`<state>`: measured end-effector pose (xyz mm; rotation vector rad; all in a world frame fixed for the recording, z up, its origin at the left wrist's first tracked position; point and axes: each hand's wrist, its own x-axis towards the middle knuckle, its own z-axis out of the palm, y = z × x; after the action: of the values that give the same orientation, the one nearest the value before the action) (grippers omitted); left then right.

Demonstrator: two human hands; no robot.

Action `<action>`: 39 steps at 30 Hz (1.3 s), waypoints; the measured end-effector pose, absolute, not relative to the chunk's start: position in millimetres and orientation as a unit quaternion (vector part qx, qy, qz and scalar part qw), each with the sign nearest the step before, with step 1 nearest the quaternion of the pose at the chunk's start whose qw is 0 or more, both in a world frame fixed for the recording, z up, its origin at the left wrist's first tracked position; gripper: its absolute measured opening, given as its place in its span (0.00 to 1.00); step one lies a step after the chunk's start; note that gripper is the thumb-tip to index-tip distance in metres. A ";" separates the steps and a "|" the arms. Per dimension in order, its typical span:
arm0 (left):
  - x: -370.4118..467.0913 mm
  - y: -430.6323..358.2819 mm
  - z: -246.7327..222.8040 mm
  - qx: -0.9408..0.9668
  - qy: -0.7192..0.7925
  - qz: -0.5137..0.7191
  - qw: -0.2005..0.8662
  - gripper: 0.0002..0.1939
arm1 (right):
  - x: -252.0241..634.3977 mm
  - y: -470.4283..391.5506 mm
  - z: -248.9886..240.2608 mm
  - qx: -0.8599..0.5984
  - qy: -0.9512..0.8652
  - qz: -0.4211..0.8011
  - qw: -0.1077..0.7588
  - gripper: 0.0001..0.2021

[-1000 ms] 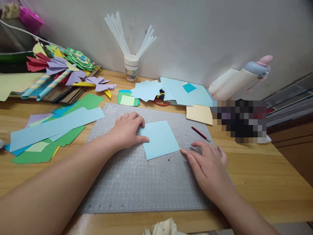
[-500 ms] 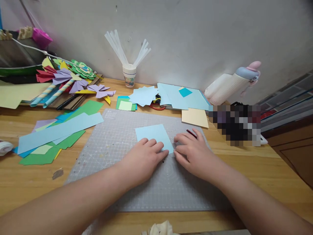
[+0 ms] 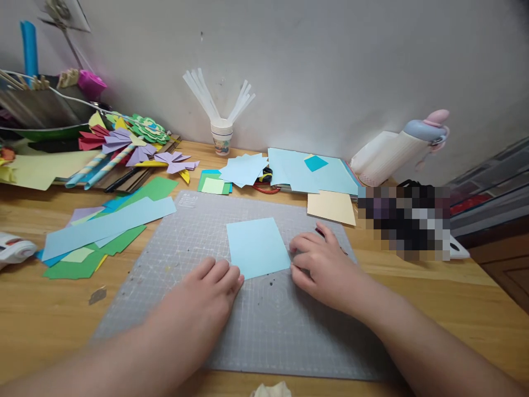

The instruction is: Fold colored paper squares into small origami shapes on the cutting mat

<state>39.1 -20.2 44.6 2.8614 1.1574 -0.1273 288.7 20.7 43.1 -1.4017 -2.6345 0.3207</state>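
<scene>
In the upper left of the frame, a metal container (image 3: 45, 109) has wooden clothespins (image 3: 68, 78) at its rim, and a white cable (image 3: 78, 99) runs past it. Below lie purple folded-paper fans (image 3: 118, 141), striped paper tubes (image 3: 111, 161) and a layered green paper flower (image 3: 149, 129). At upper centre, stacked paper cups (image 3: 222, 144) hold pale sticks (image 3: 200, 94). A ribbed bottle (image 3: 403, 149) with a blue-and-pink lid (image 3: 424, 130) leans at upper right.

a craft desk (image 3: 417, 275) by a wall (image 3: 330, 71): cutting mat (image 3: 264, 336), coloured sheets (image 3: 109, 227), paper flower (image 3: 149, 129)
</scene>
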 end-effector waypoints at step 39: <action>46.4 36.8 33.7 0.530 0.559 0.298 0.563 0.18 | 259.4 12.9 18.3 -0.402 -0.300 0.763 0.408 0.16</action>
<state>46.4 36.8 33.7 1.2479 1.3170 0.7017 259.4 12.9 18.3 -1.0119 -0.7563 1.9230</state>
